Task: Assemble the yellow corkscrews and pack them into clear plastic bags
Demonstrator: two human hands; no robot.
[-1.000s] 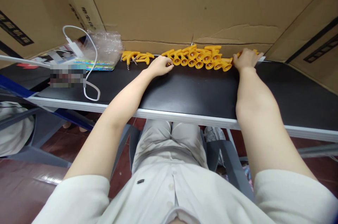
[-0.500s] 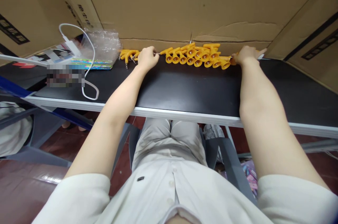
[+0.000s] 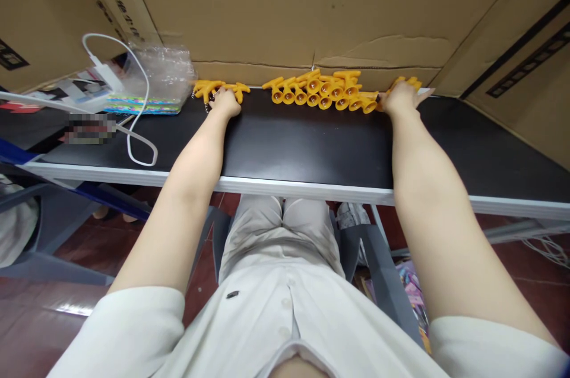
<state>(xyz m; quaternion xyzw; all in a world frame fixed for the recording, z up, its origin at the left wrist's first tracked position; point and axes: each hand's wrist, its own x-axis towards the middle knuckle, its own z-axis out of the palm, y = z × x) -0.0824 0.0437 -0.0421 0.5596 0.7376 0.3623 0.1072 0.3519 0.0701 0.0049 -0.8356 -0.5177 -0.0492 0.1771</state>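
Observation:
My left hand (image 3: pixel 226 103) is at a small pile of yellow branched plastic pieces with metal chains (image 3: pixel 205 89), its fingers curled over part of the pile. My right hand (image 3: pixel 398 99) grips more yellow pieces (image 3: pixel 407 81) at the right end, with one finger stuck out to the side. Between my hands lie stacked yellow horn-shaped pieces (image 3: pixel 325 101), their round open bells facing me. My fingertips are partly hidden in both places.
A cardboard wall (image 3: pixel 276 16) stands behind the black table (image 3: pixel 307 146). On the left are clear plastic bags (image 3: pixel 164 72), a colourful flat stack (image 3: pixel 146 106) and a white cable (image 3: pixel 149 84). A metal edge (image 3: pixel 289 186) runs along the front.
My left hand has moved left and down, away from the horn row and onto the chained pieces. My right hand stays at the right end. The view has shifted slightly.

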